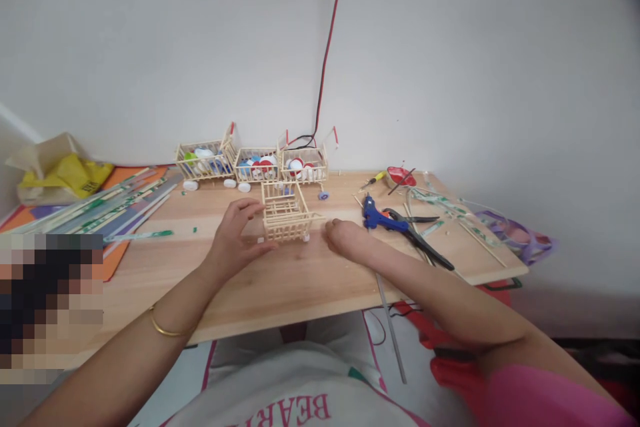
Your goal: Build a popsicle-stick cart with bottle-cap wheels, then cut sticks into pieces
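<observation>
cart (287, 219): middle of the frame, on the table (300, 280)
left hand (235, 237): fingers spread, at the cart's left side
right hand (347, 238): fingers curled, right of the cart; can't tell if they pinch anything
glue gun (383, 216): right of middle

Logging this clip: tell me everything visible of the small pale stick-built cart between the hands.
The small pale cart of wood-like sticks has an open slatted basket and little white pieces near its base. It sits on the light wooden tabletop, a thin stick jutting toward the right hand. The left hand flanks its left side; contact is unclear.
</observation>
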{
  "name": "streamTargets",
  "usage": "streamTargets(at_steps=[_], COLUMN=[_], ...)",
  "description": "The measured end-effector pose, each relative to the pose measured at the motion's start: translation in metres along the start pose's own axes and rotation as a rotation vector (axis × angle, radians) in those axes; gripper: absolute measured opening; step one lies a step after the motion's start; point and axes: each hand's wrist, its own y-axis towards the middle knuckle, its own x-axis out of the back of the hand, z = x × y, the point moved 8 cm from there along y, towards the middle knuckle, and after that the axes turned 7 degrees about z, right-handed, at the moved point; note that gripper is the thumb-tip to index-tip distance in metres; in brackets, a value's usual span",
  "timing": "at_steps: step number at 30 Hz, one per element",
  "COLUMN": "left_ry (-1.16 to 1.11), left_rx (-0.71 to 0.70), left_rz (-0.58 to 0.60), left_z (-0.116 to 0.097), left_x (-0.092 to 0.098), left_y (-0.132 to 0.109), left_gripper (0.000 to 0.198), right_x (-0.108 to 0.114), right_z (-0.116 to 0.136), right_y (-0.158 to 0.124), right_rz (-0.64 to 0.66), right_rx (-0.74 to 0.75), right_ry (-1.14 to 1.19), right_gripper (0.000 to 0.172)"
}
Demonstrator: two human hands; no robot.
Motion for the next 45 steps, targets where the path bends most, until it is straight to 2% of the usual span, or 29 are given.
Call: streamTargets(at_steps=[5,9,11,15,18,22,26,31,33,36,39,41,45], left_ry=[-0.006,-0.013,-0.02,-0.019,-0.007,-0.006,-0.008,-0.003,0.012,0.073,0.138,0.152,0.16], left_rx=[-0.016,0.044,0.043,-0.006,-0.027,-0.029,-0.038,-0.049,-0.057,-0.076,-0.119,-0.142,-0.126], left_rz=[-0.007,0.002,0.0,0.025,0.041,0.025,0.008,-0.016,-0.036,-0.063,-0.062,-0.045,0.022], left_z=[-0.003,0.002,0.003,0.0,-0.002,-0.003,-0.004,-0.006,-0.009,-0.016,-0.026,-0.031,-0.032], left_x=[0.0,0.002,0.002,0.0,-0.002,0.001,0.003,0.004,0.006,0.009,0.011,0.01,0.006], left_y=[0.0,0.001,0.001,0.002,0.002,0.002,0.001,0.0,0.0,0.002,0.005,0.007,0.011], left_gripper=[0.061,0.06,0.06,0.062,0.062,0.062,0.062,0.051,0.046,0.042,0.04,0.038,0.033], right_x=[0.008,0.021,0.02,0.004,-0.008,-0.002,0.015,0.023,0.02,0.02,0.034,0.042,0.051], right_z=[-0.025,-0.057,-0.067,-0.071,-0.067,-0.071,-0.081,-0.1,-0.105,-0.107,-0.101,-0.088,-0.052], right_y=[0.004,-0.004,-0.009,-0.014,-0.016,-0.033,-0.065,-0.111,-0.123,-0.13,-0.122,-0.109,-0.076], right_rz=[-0.06,-0.181,-0.24,-0.305,-0.295,-0.302,-0.289,-0.199,-0.12,-0.076,-0.242,-0.325,-0.402], right_rx=[-0.067,-0.072,-0.045,0.041,0.138,0.209,0.152,0.003,-0.025,-0.054,-0.047,0.018,0.174], right_ry=[0.092,0.24,0.33,0.497,0.648,0.85,0.739,0.586,0.521,0.494,0.566,0.636,0.749], right_gripper=[0.023,0.019,0.014,0.011,0.011,0.016,0.018,0.017,0.017,0.02,0.02,0.019,0.017])
